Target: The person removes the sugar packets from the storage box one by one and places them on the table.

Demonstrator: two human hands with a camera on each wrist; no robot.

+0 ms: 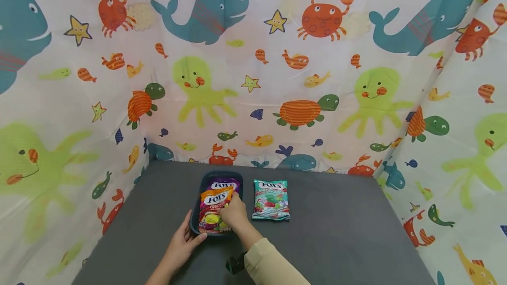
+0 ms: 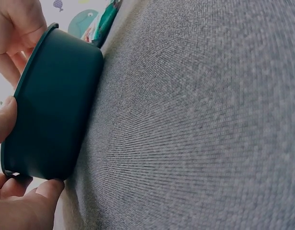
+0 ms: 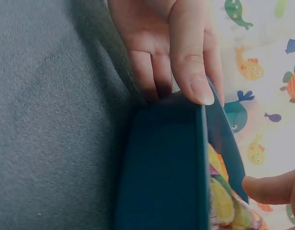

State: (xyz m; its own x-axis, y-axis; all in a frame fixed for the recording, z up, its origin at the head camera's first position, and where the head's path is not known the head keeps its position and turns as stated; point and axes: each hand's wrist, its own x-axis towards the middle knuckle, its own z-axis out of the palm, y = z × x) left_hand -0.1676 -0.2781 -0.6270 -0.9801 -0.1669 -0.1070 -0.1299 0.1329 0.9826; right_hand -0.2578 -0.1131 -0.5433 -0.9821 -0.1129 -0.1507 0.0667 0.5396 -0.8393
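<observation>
Lower centre of head view: left hand (image 1: 180, 245) braces the dark teal tub (image 1: 196, 214) wall, fingers straight. Right hand (image 1: 233, 212) pinches the orange candy bag (image 1: 214, 210) inside the tub. Bag likely light, crinkly, slippery; grip edge seam.

The tub (image 1: 196, 214) stands on the worktop (image 1: 336, 241), near its rear centre. Two candy bags lie in the tub: the front bag (image 1: 211, 212) overlaps the rear bag (image 1: 223, 184). A third bag (image 1: 271, 199) lies flat on the worktop just right of the tub. The left hand (image 1: 183, 243) touches the tub's near left wall. The right hand (image 1: 233, 213) rests on the front bag.
</observation>
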